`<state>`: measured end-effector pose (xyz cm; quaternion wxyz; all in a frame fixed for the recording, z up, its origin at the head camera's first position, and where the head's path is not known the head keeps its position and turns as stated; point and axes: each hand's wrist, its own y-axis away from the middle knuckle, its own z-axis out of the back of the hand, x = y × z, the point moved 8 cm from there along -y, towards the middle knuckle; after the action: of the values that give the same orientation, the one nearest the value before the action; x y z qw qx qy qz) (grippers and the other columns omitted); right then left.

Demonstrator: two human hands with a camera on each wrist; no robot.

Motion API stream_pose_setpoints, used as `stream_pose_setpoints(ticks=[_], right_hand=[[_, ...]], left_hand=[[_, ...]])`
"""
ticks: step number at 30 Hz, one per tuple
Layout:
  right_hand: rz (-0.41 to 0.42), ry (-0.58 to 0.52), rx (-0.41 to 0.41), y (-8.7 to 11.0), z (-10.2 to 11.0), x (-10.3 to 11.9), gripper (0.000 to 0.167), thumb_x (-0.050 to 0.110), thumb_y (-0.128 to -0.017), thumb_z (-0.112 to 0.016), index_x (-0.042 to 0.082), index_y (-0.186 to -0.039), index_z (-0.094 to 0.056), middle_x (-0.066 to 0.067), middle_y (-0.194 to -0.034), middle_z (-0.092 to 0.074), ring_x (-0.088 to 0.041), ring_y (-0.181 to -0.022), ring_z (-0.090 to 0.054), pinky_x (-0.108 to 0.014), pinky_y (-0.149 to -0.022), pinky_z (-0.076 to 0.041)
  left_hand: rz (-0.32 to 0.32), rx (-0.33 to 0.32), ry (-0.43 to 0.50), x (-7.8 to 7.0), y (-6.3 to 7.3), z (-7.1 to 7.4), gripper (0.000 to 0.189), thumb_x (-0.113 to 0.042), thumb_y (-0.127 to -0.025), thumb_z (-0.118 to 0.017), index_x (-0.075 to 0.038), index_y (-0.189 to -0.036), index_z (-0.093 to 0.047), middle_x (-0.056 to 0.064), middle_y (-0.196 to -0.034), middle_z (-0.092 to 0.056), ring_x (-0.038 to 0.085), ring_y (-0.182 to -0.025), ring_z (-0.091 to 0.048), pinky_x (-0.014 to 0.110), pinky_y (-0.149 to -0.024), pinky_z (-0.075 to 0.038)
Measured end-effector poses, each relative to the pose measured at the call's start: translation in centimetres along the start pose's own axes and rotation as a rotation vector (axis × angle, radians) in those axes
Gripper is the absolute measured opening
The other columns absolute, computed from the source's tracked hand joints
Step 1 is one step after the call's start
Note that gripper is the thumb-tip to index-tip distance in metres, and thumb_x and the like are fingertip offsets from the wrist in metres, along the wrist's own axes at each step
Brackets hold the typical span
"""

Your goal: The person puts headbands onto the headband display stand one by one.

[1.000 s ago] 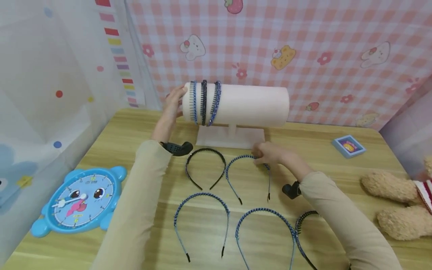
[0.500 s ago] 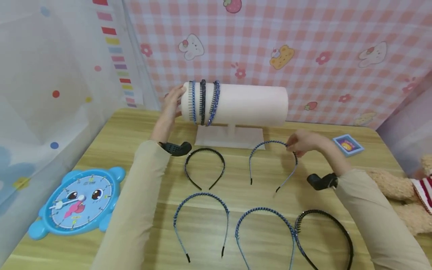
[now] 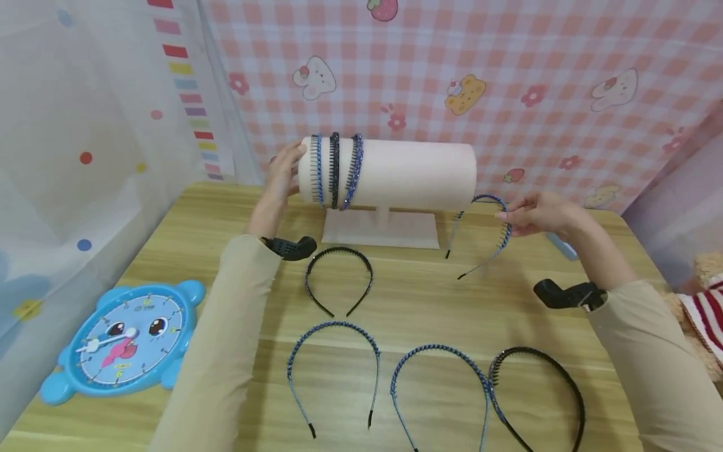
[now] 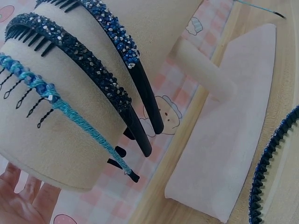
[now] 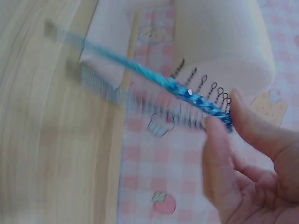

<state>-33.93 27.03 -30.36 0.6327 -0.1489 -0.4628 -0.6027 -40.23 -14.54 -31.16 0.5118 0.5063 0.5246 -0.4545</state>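
My right hand [image 3: 545,213] pinches a blue braided headband [image 3: 490,198] between thumb and fingers, off the table beside the right end of a white roll-shaped headband stand [image 3: 418,172]. In the right wrist view, the comb teeth on the blue headband [image 5: 159,79] show, its far tips blurred. My left hand [image 3: 280,176] touches the left end of the stand, its fingers [image 4: 30,193] fairly straight in the left wrist view. Three headbands sit on the stand's left part: a light blue one [image 3: 317,179], a black one [image 3: 334,172] and a sparkly blue one [image 3: 356,169].
On the wooden table lie a black headband [image 3: 309,267], two blue headbands [image 3: 333,324] [image 3: 437,346] and another dark headband [image 3: 573,383]. A blue toy clock [image 3: 189,326] lies left. A small blue frame [image 3: 562,246] and a plush toy [image 3: 697,329] are on the right.
My right hand has lifted the blue headband off the table, carrying it right and back to the stand's right end. My left hand stays at the stand's left end.
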Motion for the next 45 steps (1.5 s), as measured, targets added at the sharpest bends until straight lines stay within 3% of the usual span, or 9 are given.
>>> stream_pose_setpoints(ticks=[6, 16, 20, 23, 27, 30, 35, 40, 45], right_hand=[[0.040, -0.165, -0.168, 0.6, 0.5, 2.8, 0.037, 0.023, -0.086, -0.061, 0.001, -0.109, -0.042, 0.013, -0.073, -0.063, -0.002, -0.067, -0.064, -0.021, -0.069, -0.055], [0.196, -0.148, -0.378, 0.8, -0.4, 7.3, 0.033, 0.019, -0.082, -0.066, -0.003, -0.100, -0.049, 0.011, -0.067, -0.060, -0.003, -0.058, -0.064, -0.022, -0.062, -0.056], [0.228, -0.034, -0.473, 0.5, -0.3, 7.8, 0.038, 0.023, -0.079, -0.069, -0.004, -0.101, -0.052, 0.004, -0.076, -0.060, -0.007, -0.061, -0.065, -0.023, -0.059, -0.056], [0.229, 0.140, -0.527, 0.4, 0.0, 8.1, 0.057, 0.032, -0.078, -0.070, 0.002, -0.121, -0.048, -0.011, -0.106, -0.059, -0.020, -0.088, -0.065, -0.033, -0.072, -0.056], [0.320, 0.318, -0.446, -0.4, 0.0, 9.0, 0.083, 0.036, -0.081, -0.067, 0.012, -0.146, -0.020, -0.017, -0.149, -0.025, -0.037, -0.133, -0.031, -0.053, -0.104, -0.032], [0.380, 0.377, -0.303, -1.2, -0.4, 9.2, 0.082, 0.035, -0.085, -0.061, 0.019, -0.148, -0.011, -0.014, -0.153, -0.012, -0.038, -0.139, -0.014, -0.057, -0.110, -0.015], [0.359, 0.381, -0.167, -2.0, -0.9, 8.6, 0.077, 0.039, -0.086, -0.059, 0.027, -0.147, -0.013, -0.019, -0.149, -0.023, -0.042, -0.134, -0.025, -0.058, -0.107, -0.022], [0.499, 0.452, -0.206, -1.9, -1.5, 10.1, 0.074, 0.029, -0.084, -0.064, 0.011, -0.145, -0.025, -0.020, -0.148, -0.027, -0.040, -0.133, -0.029, -0.054, -0.109, -0.023], [0.596, 0.606, -0.285, -2.3, -2.8, 12.0, 0.072, 0.028, -0.081, -0.068, 0.006, -0.141, -0.034, -0.019, -0.143, -0.037, -0.037, -0.129, -0.036, -0.051, -0.108, -0.027]], left_hand=[[-0.003, -0.002, -0.008, 0.1, -0.2, -0.2, 0.050, -0.046, -0.087, -0.051, -0.028, -0.133, -0.045, -0.004, -0.138, -0.045, 0.019, -0.126, -0.042, 0.043, -0.101, -0.036], [-0.014, -0.001, -0.012, 0.1, -0.3, -0.3, 0.050, -0.046, -0.087, -0.051, -0.028, -0.133, -0.045, -0.003, -0.137, -0.045, 0.019, -0.125, -0.043, 0.041, -0.099, -0.039], [-0.010, 0.007, -0.019, 0.3, -0.2, -0.4, 0.050, -0.046, -0.087, -0.051, -0.028, -0.133, -0.045, -0.002, -0.137, -0.045, 0.020, -0.125, -0.042, 0.042, -0.100, -0.038], [-0.005, 0.012, -0.016, 0.3, -0.2, -0.5, 0.050, -0.045, -0.087, -0.051, -0.028, -0.134, -0.044, -0.002, -0.138, -0.045, 0.020, -0.126, -0.042, 0.042, -0.100, -0.038], [-0.005, 0.012, -0.007, 0.3, -0.3, -0.5, 0.051, -0.046, -0.087, -0.050, -0.028, -0.135, -0.043, -0.002, -0.139, -0.043, 0.020, -0.126, -0.042, 0.043, -0.101, -0.037], [-0.007, 0.006, -0.007, 0.3, -0.3, -0.4, 0.051, -0.046, -0.087, -0.050, -0.028, -0.135, -0.043, -0.001, -0.138, -0.043, 0.019, -0.125, -0.043, 0.042, -0.099, -0.038], [0.003, 0.001, -0.005, 0.4, -0.2, -0.4, 0.050, -0.045, -0.087, -0.051, -0.029, -0.134, -0.044, -0.002, -0.137, -0.045, 0.019, -0.124, -0.043, 0.039, -0.096, -0.040], [0.005, -0.007, 0.001, 0.3, -0.2, -0.1, 0.050, -0.043, -0.088, -0.049, -0.027, -0.134, -0.044, -0.001, -0.138, -0.043, 0.020, -0.126, -0.042, 0.041, -0.099, -0.039], [-0.006, -0.003, -0.002, 0.3, -0.3, 0.1, 0.050, -0.044, -0.088, -0.049, -0.027, -0.134, -0.044, -0.001, -0.138, -0.043, 0.019, -0.126, -0.042, 0.042, -0.099, -0.038]])
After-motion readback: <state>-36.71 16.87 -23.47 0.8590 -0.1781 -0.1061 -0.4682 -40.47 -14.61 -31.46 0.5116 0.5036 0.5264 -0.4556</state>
